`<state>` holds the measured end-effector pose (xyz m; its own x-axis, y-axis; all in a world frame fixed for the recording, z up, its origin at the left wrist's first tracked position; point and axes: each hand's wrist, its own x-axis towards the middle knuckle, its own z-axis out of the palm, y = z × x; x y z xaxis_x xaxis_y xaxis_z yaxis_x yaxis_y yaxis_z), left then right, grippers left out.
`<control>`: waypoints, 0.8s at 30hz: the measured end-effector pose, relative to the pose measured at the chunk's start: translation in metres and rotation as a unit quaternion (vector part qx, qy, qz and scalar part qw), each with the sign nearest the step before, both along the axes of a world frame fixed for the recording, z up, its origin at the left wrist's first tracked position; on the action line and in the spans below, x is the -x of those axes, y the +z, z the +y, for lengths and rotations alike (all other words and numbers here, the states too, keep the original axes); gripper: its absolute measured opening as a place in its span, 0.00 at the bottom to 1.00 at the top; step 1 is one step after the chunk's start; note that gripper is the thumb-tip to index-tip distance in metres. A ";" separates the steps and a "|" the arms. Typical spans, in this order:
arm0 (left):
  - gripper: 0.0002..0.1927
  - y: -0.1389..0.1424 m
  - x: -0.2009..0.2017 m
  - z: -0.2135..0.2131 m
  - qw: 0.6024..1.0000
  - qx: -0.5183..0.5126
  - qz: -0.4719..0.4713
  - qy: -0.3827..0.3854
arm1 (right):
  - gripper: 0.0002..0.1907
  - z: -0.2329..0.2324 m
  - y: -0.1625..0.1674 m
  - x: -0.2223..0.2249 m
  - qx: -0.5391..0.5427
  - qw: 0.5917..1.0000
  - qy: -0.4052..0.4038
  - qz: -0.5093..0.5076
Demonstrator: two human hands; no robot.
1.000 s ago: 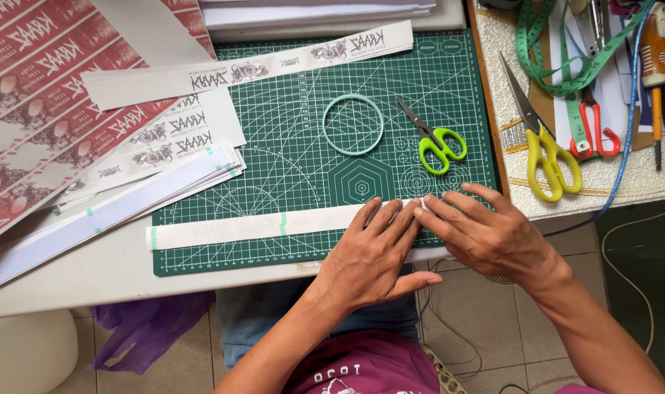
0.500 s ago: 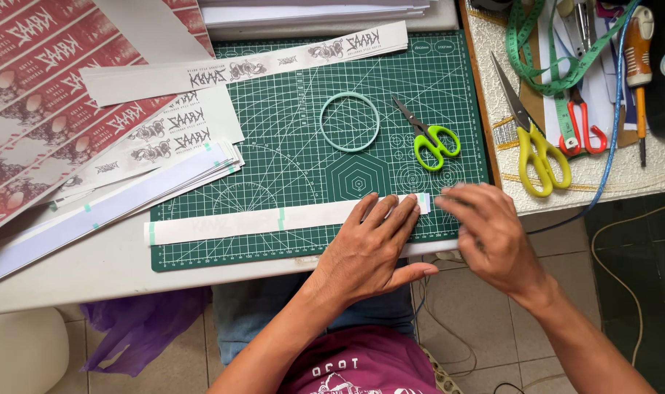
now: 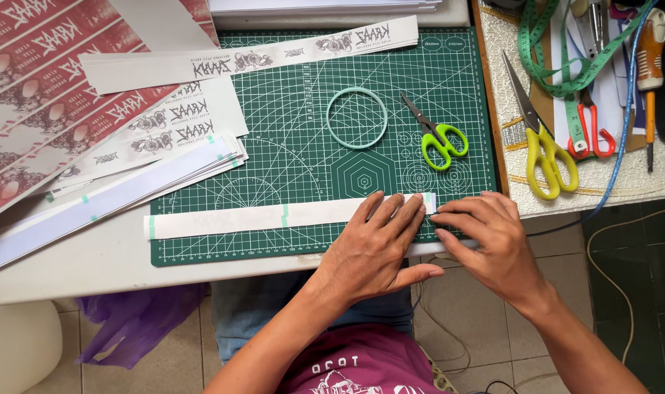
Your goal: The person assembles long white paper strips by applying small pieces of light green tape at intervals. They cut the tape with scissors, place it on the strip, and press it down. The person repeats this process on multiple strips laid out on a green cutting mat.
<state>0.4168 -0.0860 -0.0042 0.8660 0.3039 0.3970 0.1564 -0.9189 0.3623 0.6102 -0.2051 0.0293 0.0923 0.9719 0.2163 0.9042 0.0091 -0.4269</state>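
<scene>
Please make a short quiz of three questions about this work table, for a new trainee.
1. True or false: the left hand presses flat on the white paper strip.
2. What lies just right of the tape ring on the cutting mat? A) green-handled scissors B) a ruler C) a knife
3. Which hand touches the strip's right end?

Key: 1 true; 2 A; 3 the right hand.

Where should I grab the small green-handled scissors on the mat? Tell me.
Take the small green-handled scissors by their loop handles, reaching from the mat's near edge. The handles point toward you, the closed blades away toward the tape ring, with bare cutting mat around for fingers.
</scene>
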 end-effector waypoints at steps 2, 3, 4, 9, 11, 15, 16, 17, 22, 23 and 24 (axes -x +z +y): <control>0.46 0.000 0.000 0.001 1.000 -0.001 0.000 0.000 | 0.11 0.004 0.002 0.002 0.002 1.000 -0.016 0.010; 0.46 0.001 0.000 0.001 1.000 0.001 -0.001 0.000 | 0.10 0.006 0.002 0.003 0.001 1.000 -0.021 0.009; 0.46 0.001 0.000 0.001 1.000 0.002 -0.002 -0.001 | 0.09 0.008 0.002 0.004 0.001 1.000 -0.026 0.008; 0.46 0.000 0.001 0.003 1.000 0.006 -0.008 0.000 | 0.07 0.015 0.002 0.005 -0.001 0.999 -0.040 0.012; 0.46 -0.001 0.001 0.003 1.000 0.007 -0.009 0.000 | 0.07 0.017 0.002 0.004 -0.001 0.999 -0.043 0.018; 0.47 -0.004 0.002 0.004 1.000 0.004 -0.011 0.004 | 0.07 0.023 0.004 0.003 0.011 0.999 -0.042 0.019; 0.47 -0.005 0.002 0.004 1.000 -0.001 -0.010 0.005 | 0.07 0.025 0.004 0.003 0.014 0.999 -0.042 0.018; 0.47 -0.006 0.002 0.004 1.000 -0.005 -0.008 0.005 | 0.07 0.026 0.005 0.003 0.018 0.999 -0.042 0.018; 0.48 -0.010 0.000 0.003 1.000 0.008 -0.006 0.005 | 0.07 0.031 0.006 0.003 0.039 0.998 -0.050 0.026; 0.49 -0.011 0.000 0.003 1.000 0.005 -0.005 0.006 | 0.07 0.032 0.006 0.003 0.047 0.997 -0.053 0.028; 0.49 -0.011 0.000 0.003 1.000 0.003 -0.005 0.006 | 0.07 0.033 0.006 0.003 0.048 0.997 -0.053 0.029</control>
<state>0.4164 -0.0826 -0.0151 0.8583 0.3170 0.4036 0.1645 -0.9149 0.3687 0.6074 -0.1723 0.0355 0.2050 0.9720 0.1148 0.8721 -0.1282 -0.4722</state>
